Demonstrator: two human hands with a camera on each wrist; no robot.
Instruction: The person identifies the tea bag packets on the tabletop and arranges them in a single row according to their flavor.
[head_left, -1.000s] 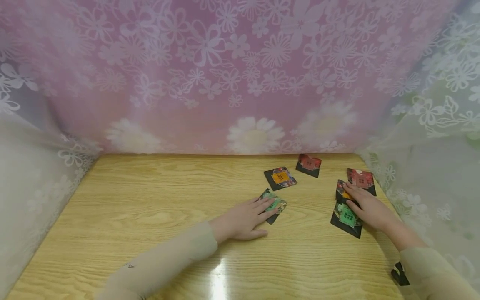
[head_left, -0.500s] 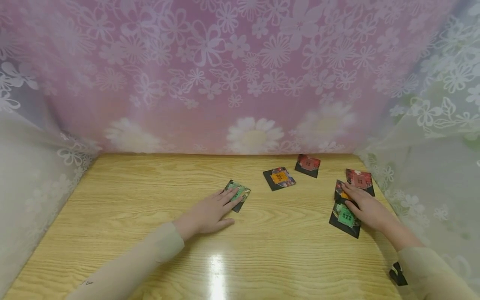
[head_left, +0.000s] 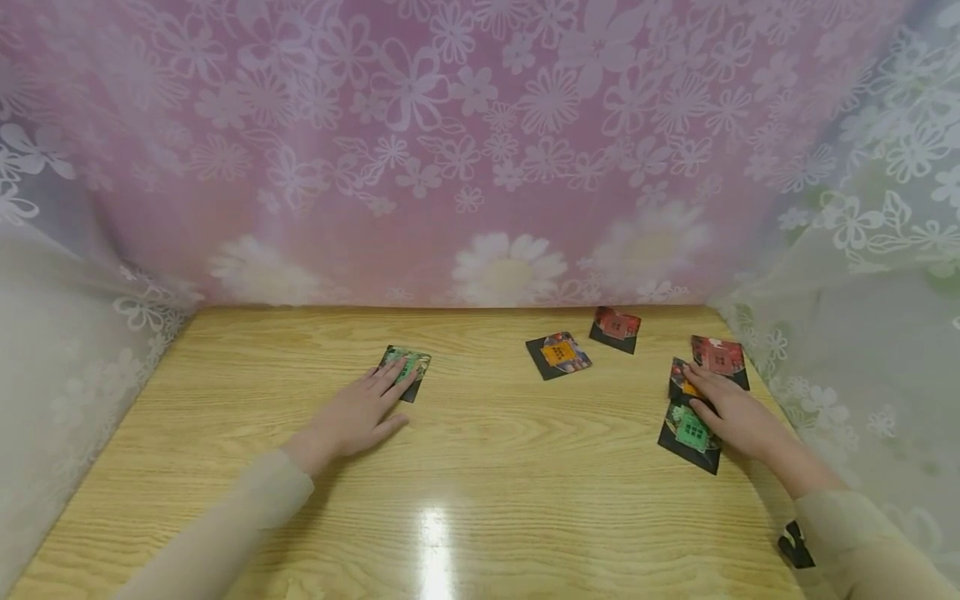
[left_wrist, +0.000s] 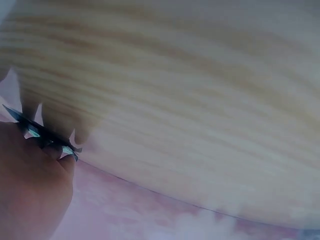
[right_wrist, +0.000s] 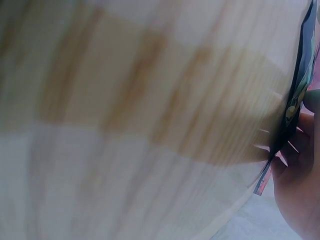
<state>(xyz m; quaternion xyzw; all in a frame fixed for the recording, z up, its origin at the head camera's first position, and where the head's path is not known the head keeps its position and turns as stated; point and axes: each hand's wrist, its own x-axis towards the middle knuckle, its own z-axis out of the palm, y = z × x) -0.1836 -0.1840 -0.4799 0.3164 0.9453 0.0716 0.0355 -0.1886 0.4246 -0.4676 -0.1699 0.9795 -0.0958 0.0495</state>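
My left hand (head_left: 352,419) lies flat on the left part of the table, its straight fingers pressing on a small square packet (head_left: 423,362) with a green label. In the left wrist view that packet (left_wrist: 42,132) shows edge-on beneath the fingers. At the right, my right hand (head_left: 733,417) rests with extended fingers on an orange-labelled packet (head_left: 678,372), mostly covered. Just below it lies another green-labelled packet (head_left: 690,437), and a red-labelled packet (head_left: 720,357) sits behind the hand. The right wrist view shows stacked packet edges (right_wrist: 294,102) beside the fingers.
An orange-labelled packet (head_left: 558,356) and a red-labelled one (head_left: 617,327) lie farther back on the wooden table (head_left: 480,450). Flowered pink cloth (head_left: 420,167) hangs behind, with pale cloth at both sides. A black object (head_left: 797,546) shows by the right sleeve.
My left hand has slid the green-labelled packet leftward and slightly back across the table, away from the orange-labelled one. The right hand has stayed in place.
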